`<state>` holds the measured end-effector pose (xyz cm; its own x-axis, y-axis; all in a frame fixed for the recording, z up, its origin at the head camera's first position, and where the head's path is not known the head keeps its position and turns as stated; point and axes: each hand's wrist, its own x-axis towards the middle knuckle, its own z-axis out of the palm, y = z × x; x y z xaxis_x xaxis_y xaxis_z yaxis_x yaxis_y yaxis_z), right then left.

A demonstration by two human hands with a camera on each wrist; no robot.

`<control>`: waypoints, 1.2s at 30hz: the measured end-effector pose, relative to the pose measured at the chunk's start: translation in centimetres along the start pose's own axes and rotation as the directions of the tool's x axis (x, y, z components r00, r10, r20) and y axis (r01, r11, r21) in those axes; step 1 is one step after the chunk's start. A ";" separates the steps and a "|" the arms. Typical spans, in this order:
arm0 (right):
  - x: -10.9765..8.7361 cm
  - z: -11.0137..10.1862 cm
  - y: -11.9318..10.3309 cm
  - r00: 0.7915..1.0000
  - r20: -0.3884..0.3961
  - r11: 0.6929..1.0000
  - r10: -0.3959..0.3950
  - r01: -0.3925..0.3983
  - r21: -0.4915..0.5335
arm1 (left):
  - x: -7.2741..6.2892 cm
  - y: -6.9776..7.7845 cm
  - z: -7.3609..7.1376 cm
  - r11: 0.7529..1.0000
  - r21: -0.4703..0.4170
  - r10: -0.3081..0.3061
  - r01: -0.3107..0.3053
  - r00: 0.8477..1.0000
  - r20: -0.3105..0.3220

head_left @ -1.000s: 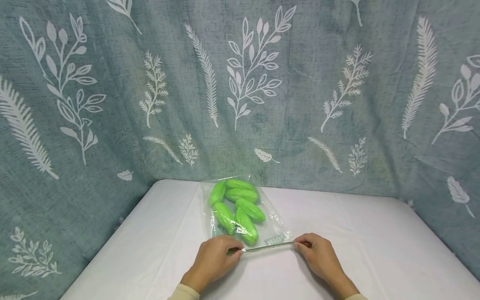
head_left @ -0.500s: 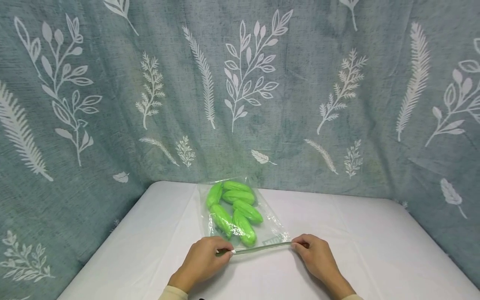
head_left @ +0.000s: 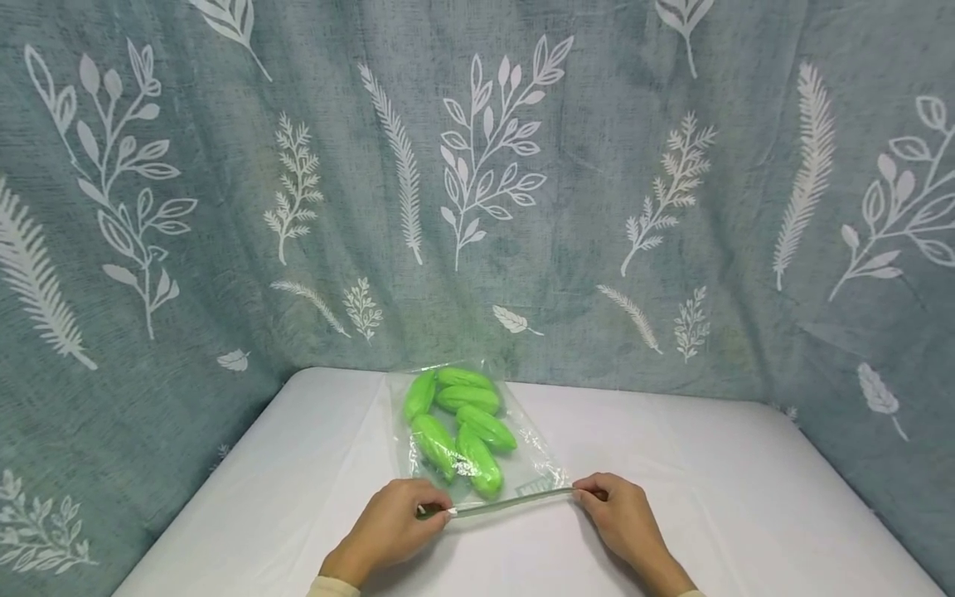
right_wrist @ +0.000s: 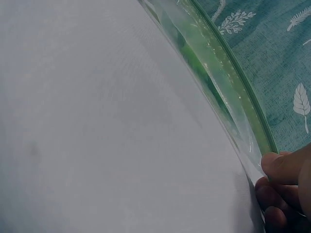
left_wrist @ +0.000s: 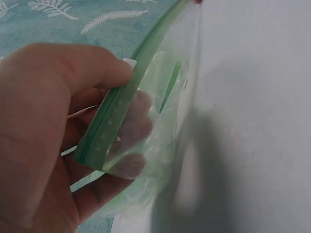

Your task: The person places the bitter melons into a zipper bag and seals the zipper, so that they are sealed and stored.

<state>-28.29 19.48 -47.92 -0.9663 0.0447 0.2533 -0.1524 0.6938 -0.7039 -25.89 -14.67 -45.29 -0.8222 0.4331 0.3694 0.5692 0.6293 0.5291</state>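
Note:
A clear slider zip bag [head_left: 533,464] lies on the white table with several bright green ridged vegetable-like pieces [head_left: 468,400] inside. Its green zip strip [head_left: 515,502] runs between the two hands along the near edge. My left hand [head_left: 395,518] pinches the strip near its left end. In the left wrist view, the thumb presses on the white slider [left_wrist: 129,62] while the fingers sit behind the clear film. At the strip's right end, my right hand [head_left: 619,510] pinches the corner between thumb [right_wrist: 274,162] and fingers.
The white-covered table [head_left: 709,481] extends to both sides of the bag. A grey-green curtain [head_left: 552,232] with white leaf prints hangs behind it and along the left and right sides.
My left hand has moved left along the strip with the white slider, away from the right hand. My right hand keeps its pinch on the corner. The head view has shifted slightly.

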 end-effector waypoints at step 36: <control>-0.2 -0.6 0.1 1.000 0.006 1.000 -0.013 0.013 -0.021 | -0.2 0.0 -1.1 0.999 0.021 -0.046 0.045 0.999 0.025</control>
<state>-28.00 19.96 -47.63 -0.9654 0.0317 0.2588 -0.1607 0.7092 -0.6865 -25.72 -15.43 -44.53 -0.8472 0.4197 0.3256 0.5312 0.6619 0.5289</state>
